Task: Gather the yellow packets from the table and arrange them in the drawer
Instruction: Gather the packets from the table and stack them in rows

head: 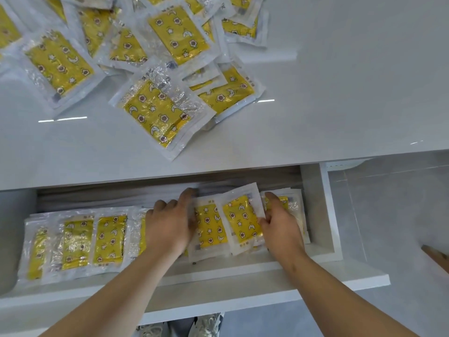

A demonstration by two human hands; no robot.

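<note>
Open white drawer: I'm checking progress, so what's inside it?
Overlapping yellow star-patterned packets in clear plastic lie in a row. The left hand rests on them; the right hand pinches one. Hands and white tabletop hide the rest.

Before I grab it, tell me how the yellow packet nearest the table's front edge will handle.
The packet looks flat and thin, so probably light. Its crinkled clear wrapper suggests it will flop, not stay stiff. Glossy film on the shiny table likely slides easily.

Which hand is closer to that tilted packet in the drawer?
Right. The right hand holds the tilted packet by its right edge; the left hand rests further left, beyond the neighbouring packet.
</note>
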